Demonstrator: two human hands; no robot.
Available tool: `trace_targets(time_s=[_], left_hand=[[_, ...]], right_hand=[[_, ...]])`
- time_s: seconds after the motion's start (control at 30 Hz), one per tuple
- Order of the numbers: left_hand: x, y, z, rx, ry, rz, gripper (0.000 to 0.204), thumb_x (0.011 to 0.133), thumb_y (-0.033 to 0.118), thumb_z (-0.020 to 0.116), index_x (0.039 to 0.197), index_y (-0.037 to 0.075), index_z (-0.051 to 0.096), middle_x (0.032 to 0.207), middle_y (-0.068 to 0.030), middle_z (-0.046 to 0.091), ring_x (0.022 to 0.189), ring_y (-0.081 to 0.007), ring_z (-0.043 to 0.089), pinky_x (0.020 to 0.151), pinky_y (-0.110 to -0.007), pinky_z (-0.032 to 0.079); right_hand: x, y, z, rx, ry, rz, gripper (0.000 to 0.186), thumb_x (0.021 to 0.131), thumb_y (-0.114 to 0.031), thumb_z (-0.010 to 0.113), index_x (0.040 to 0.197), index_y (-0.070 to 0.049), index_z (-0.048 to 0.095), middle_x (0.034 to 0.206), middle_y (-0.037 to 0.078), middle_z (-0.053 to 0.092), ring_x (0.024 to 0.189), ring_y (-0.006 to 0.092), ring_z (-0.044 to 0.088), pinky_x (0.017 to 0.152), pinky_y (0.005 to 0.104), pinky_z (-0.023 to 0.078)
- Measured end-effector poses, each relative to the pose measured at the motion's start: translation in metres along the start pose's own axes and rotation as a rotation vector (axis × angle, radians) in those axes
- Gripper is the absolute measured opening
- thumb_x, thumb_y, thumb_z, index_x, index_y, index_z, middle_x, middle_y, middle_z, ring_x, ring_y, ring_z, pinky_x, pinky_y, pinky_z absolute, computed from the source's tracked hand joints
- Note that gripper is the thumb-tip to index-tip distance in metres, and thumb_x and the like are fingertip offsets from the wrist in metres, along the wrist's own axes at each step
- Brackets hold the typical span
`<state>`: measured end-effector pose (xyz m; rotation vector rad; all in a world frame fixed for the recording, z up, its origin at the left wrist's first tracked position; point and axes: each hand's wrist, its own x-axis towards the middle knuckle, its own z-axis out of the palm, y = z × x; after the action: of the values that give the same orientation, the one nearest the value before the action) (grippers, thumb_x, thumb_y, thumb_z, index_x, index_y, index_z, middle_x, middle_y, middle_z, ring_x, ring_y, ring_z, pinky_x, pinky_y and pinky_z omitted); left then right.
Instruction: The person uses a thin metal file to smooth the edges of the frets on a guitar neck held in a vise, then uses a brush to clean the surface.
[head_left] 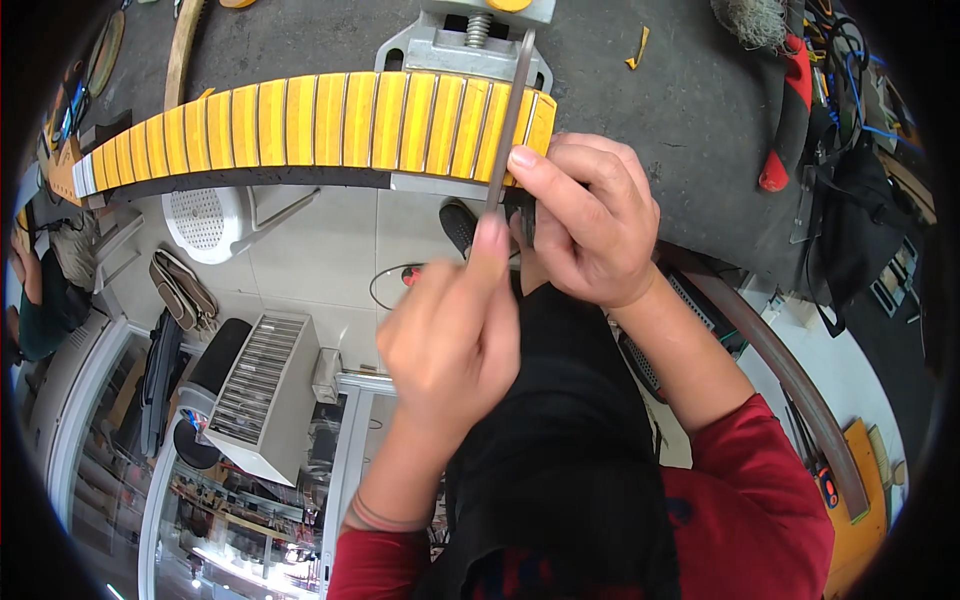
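A guitar neck (328, 122) lies across the bench edge, yellow tape covering the wood between its bare metal frets. Near its right end a slim metal file (516, 105) lies across the tape and frets, tilted slightly off upright. My left hand (445, 325), smeared by motion, is closed round the file's lower end. My right hand (600, 215) is at the neck's right end, fingers curled, with one fingertip pressed against the file. A grey metal vise (455, 50) stands behind the neck; where it grips is hidden.
On the dark bench (660, 110) lie a scrap of yellow tape (638, 48) and a red-and-black handled tool (785, 120). Cables and a black bag (865, 210) are at the right. Below the bench are a white stool (205, 222) and a white slatted box (260, 390). Another person's arm (30, 270) shows far left.
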<state>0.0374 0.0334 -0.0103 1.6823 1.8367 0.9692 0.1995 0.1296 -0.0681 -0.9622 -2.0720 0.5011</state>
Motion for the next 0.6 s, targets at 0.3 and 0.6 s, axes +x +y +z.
trace_targets(time_s=[0.3, 0.6], left_hand=[[0.023, 0.007, -0.002, -0.038, -0.011, -0.03, 0.038, 0.09, -0.018, 0.07, 0.126, -0.007, 0.075, 0.068, -0.0088, 0.058, 0.055, -0.0153, 0.05, 0.051, -0.029, 0.039], [0.007, 0.006, -0.008, -0.099, -0.027, -0.091, 0.034, 0.092, -0.015, 0.07, 0.124, -0.006, 0.075, 0.071, -0.0084, 0.06, 0.056, -0.0138, 0.05, 0.052, -0.028, 0.038]], right_hand=[[0.002, -0.003, 0.002, 0.015, 0.006, 0.001, 0.071, 0.063, 0.002, 0.074, 0.131, -0.018, 0.08, 0.104, 0.002, 0.069, 0.097, 0.0266, 0.071, 0.076, 0.0342, 0.061], [0.0, -0.002, 0.001, 0.021, -0.035, 0.001, 0.072, 0.063, 0.002, 0.075, 0.133, -0.017, 0.079, 0.104, 0.002, 0.069, 0.099, 0.0267, 0.072, 0.078, 0.0344, 0.062]])
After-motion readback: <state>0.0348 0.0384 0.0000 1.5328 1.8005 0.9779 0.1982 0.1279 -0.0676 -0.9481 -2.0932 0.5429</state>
